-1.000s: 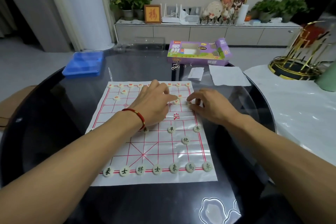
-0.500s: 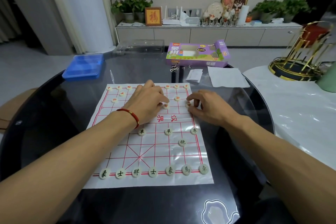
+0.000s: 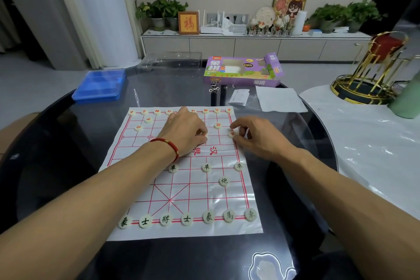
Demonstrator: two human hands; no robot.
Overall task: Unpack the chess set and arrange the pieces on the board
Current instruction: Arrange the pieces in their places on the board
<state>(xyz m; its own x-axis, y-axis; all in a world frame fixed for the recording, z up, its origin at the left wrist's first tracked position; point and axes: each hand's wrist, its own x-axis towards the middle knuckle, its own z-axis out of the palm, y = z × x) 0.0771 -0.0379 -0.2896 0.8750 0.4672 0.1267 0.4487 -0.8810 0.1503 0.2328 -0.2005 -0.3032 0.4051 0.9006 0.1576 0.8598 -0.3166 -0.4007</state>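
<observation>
The paper board (image 3: 181,188) lies flat on the dark table (image 3: 56,166), long side running 12 to 6. At 12, the left hand (image 3: 186,132) curls over 1 hidden piece. The right hand (image 3: 254,137) pinches a red piece (image 3: 231,134) at the board's 3 o'clock edge.

Pretty dim indoor light here, kinda flat and cool. My dark glass tabletop (image 3: 68,143) throws soft reflections, with glare on the plastic board sheet (image 3: 227,198) near its right edge. Wide-angle lens bends the room's edges; far stuff looks soft.
</observation>
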